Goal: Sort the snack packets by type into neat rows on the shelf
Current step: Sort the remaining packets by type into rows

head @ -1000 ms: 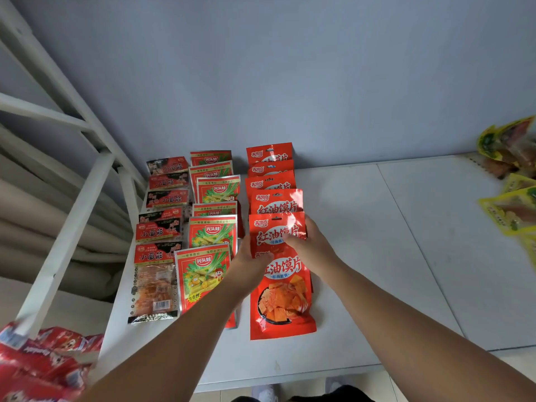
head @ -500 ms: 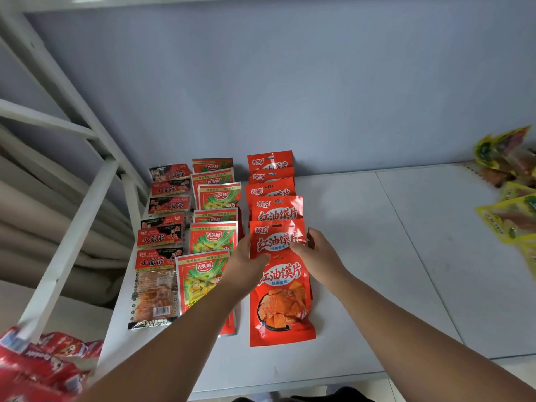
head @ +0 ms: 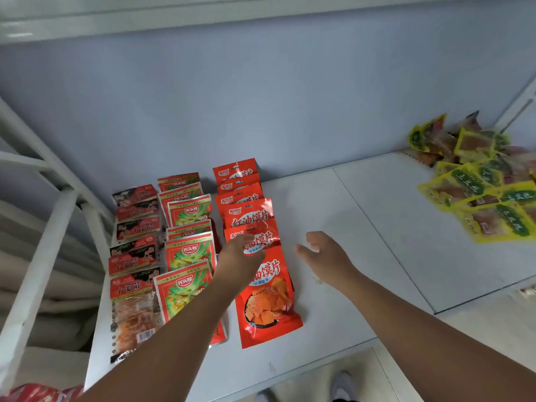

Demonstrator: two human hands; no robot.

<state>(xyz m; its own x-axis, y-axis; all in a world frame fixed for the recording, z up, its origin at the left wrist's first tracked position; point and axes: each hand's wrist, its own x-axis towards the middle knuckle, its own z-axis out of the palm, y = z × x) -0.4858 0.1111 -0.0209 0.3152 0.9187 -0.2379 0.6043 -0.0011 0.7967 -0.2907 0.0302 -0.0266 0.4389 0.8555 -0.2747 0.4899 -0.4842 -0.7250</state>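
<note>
Where a white shelf (head: 377,227) meets a blue wall (head: 261,97), three overlapping rows run front to back at its left end, listed right to left: orange-red packets (head: 268,311), red-and-green packets (head: 185,288), black-and-red packets (head: 133,288). Far right, yellow-green packets (head: 478,204) lie heaped. The person's left hand (head: 240,256) rests loose-fingered on the orange-red row; the right hand (head: 322,253) hovers beside it, fingers spread, holding nothing.

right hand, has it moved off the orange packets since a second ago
Yes. The right hand has come away rightward from the orange packet row it was touching and now hovers open over the shelf.
</note>
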